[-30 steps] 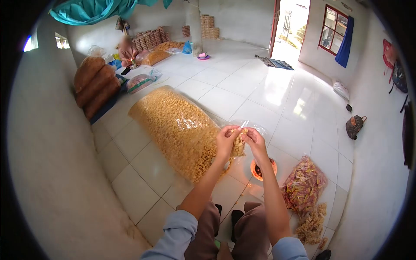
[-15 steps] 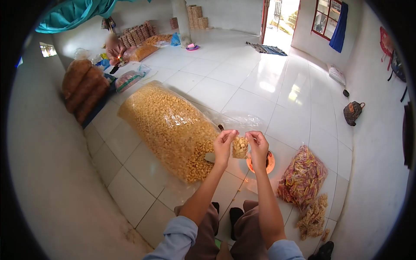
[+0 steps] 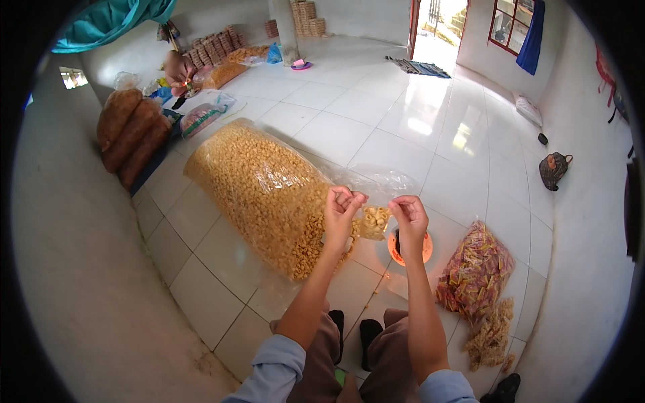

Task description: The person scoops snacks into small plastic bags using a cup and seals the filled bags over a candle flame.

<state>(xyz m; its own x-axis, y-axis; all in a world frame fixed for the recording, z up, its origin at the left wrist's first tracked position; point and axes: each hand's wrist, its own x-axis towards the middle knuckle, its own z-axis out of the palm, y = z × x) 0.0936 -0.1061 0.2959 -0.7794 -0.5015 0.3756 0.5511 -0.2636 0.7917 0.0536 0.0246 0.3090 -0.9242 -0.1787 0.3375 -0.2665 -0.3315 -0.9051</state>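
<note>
Between my two hands hangs a small clear packet of ring-shaped snacks (image 3: 373, 223). My left hand (image 3: 343, 213) is closed, its thumb and fingertips pinching at the packet's upper left corner. At the upper right corner, my right hand (image 3: 411, 218) pinches with thumb and forefinger. Just below and behind my right hand, an orange dish (image 3: 427, 250) with something dark in it sits on the floor, glowing and partly hidden by that hand. A very large clear bag of golden snacks (image 3: 255, 188) lies to the left, its near end by my left forearm.
On the right are a bag of red and yellow sachets (image 3: 476, 269) and a pile of filled small packets (image 3: 490, 336). Brown sacks (image 3: 131, 138) lean by the left wall. Another person (image 3: 179, 70) sits at the back left near stacked goods (image 3: 216, 50).
My hands have risen slightly and spread a little apart, the right one shifting right. The packet has turned, so its rings show more clearly. The view has tilted slightly.
</note>
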